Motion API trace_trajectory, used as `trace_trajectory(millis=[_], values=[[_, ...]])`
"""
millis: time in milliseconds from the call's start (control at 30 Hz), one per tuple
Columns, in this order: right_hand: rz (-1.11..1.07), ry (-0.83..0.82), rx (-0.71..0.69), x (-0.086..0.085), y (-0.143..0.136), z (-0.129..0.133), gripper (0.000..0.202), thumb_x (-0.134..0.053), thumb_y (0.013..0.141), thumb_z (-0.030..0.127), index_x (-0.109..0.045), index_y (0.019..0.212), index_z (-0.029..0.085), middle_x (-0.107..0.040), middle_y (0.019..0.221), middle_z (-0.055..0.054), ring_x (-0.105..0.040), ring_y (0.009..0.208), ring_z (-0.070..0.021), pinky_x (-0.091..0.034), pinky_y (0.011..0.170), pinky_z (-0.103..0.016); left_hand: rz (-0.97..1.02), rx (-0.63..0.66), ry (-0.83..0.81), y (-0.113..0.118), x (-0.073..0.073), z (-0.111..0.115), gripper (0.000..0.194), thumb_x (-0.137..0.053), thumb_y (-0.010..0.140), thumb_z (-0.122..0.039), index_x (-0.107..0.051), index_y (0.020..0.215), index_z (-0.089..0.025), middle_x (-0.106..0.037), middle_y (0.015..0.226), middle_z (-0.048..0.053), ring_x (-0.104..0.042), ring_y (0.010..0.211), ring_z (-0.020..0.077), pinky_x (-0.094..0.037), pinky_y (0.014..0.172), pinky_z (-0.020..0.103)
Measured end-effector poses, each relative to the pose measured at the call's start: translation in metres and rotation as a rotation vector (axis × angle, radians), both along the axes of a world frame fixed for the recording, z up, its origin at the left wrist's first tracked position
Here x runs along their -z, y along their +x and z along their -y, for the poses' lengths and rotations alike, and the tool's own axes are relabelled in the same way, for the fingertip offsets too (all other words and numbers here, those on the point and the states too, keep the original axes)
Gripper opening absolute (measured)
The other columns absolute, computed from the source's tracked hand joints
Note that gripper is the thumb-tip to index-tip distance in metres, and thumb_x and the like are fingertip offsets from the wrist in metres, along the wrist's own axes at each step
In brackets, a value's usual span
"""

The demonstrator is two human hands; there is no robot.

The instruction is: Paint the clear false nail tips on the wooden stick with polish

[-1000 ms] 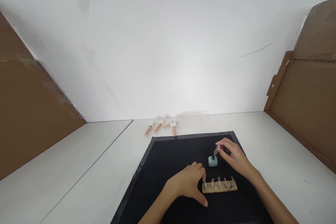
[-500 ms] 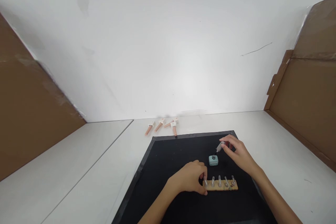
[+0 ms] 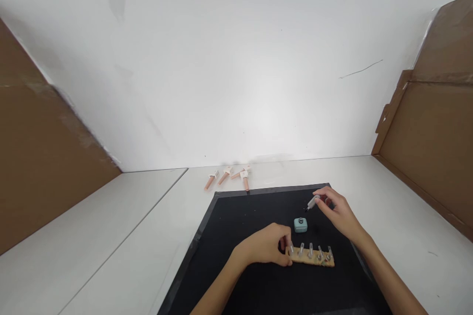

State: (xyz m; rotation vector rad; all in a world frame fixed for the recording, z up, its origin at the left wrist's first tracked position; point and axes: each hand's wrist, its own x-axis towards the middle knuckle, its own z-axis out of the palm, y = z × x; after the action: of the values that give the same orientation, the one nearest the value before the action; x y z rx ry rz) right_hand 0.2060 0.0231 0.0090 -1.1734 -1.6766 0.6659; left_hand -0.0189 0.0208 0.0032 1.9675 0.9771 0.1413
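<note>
My left hand (image 3: pixel 271 246) pinches the left end of a tan strip stand (image 3: pixel 312 259) that carries a row of clear nail tips (image 3: pixel 311 249). Thumb and fingers sit on either side of that end, and the strip tilts slightly. My right hand (image 3: pixel 334 209) grips a grey nail polish brush (image 3: pixel 313 202) with a dark tip pointing down and left. Part of it, with some red, is hidden behind the fingers. Just below and left of the tip, apart from it, a small teal bottle (image 3: pixel 300 225) stands upright with a dark round neck on top.
Several pink-handled items with white square ends (image 3: pixel 211 180) lie on the white table (image 3: pixel 148 226) beyond the black mat (image 3: pixel 240 211). Brown cardboard walls (image 3: pixel 44 147) rise at both sides, and a white panel (image 3: pixel 236 69) stands behind.
My right hand has drawn the brush up and to the right, away from the bottle's neck. My left hand has raised and tilted the strip slightly.
</note>
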Motion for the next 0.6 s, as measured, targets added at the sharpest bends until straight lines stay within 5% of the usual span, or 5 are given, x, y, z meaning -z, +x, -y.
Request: trace_trajectory(millis=[267, 433, 600], values=[[-0.429, -0.135, 0.092, -0.015, -0.001, 0.007, 0.028, -0.061, 0.077, 0.046, -0.062, 0.081, 0.018, -0.048, 0.055, 0.004, -0.046, 0.054, -0.0146, -0.041, 0.057, -0.028, 0.595, -0.187, -0.405, 0.005, 0.010, 0.004, 0.034, -0.076, 0.052, -0.022, -0.048, 0.069, -0.016, -0.065, 0.071, -0.001, -0.057, 0.059, 0.0081, -0.045, 0.060, 0.023], [-0.700, -0.254, 0.043, -0.027, -0.003, 0.015, 0.028, -0.068, 0.069, 0.042, -0.061, 0.080, 0.017, -0.051, 0.055, 0.003, -0.049, 0.053, -0.0147, -0.043, 0.055, -0.029, 0.796, -0.336, -0.412, 0.013, 0.013, 0.007, 0.041, -0.079, 0.050, -0.038, -0.049, 0.067, -0.016, -0.064, 0.062, -0.001, -0.058, 0.054, 0.0096, -0.045, 0.056, 0.023], [-0.922, -0.291, 0.109, -0.026, -0.009, 0.016, 0.028, -0.073, 0.063, 0.036, -0.056, 0.081, 0.022, -0.053, 0.059, 0.005, -0.051, 0.055, -0.0125, -0.045, 0.052, -0.025, 1.048, -0.649, -0.418, 0.023, 0.000, 0.016, 0.041, -0.078, 0.052, -0.041, -0.051, 0.068, -0.015, -0.063, 0.061, -0.003, -0.058, 0.056, 0.0075, -0.048, 0.059, 0.021]])
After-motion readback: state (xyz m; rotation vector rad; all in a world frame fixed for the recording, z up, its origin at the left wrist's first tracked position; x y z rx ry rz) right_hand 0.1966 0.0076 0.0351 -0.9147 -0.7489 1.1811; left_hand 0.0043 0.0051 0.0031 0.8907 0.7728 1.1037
